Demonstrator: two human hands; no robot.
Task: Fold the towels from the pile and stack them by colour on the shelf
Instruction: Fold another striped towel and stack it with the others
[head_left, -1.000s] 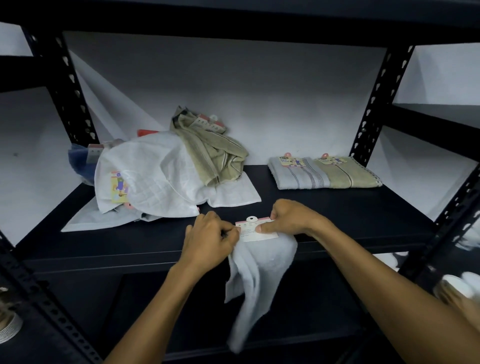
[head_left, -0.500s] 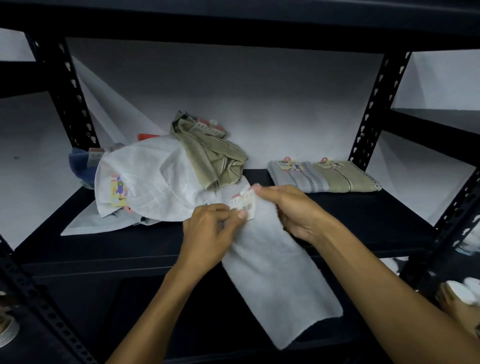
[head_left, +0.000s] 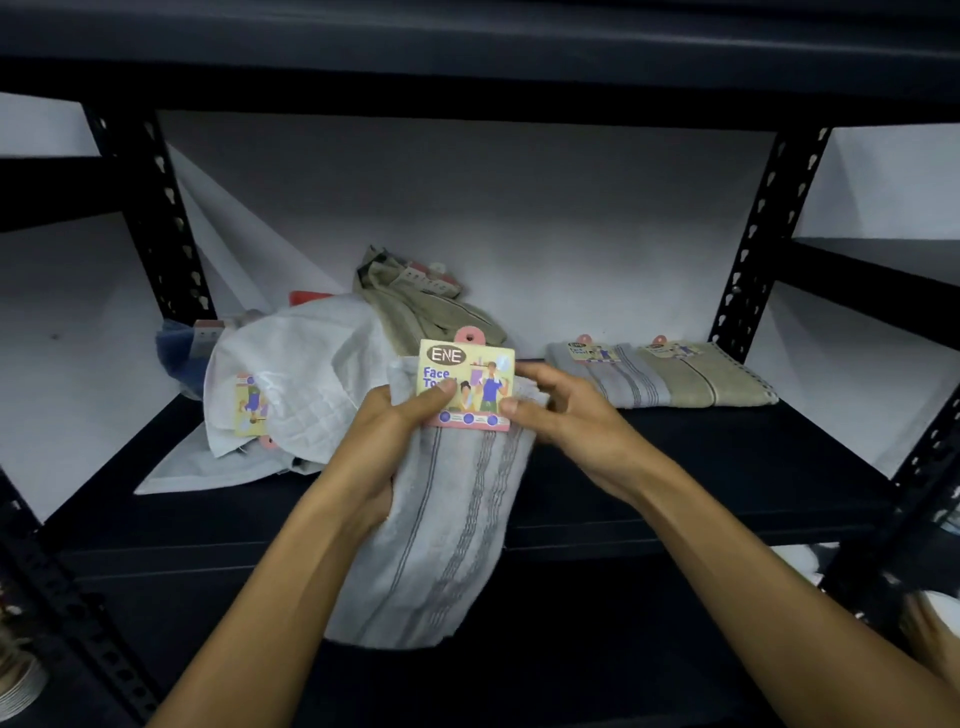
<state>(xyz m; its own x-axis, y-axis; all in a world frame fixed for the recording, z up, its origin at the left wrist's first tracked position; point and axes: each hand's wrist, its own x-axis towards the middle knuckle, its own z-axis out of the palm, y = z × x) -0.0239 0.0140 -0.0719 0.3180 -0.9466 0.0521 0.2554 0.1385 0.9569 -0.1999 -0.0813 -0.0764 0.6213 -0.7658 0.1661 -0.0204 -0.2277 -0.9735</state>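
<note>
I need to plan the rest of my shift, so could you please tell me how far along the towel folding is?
Done: a folded grey towel and a folded beige towel lie side by side on the shelf. In hand: the left hand and right hand hold a grey striped towel by its label. Left: the unfolded pile, with white, beige and blue pieces.

White backdrop (head_left: 519, 234) behind; blurred, maybe plates (head_left: 21, 680) lower-left.
</note>
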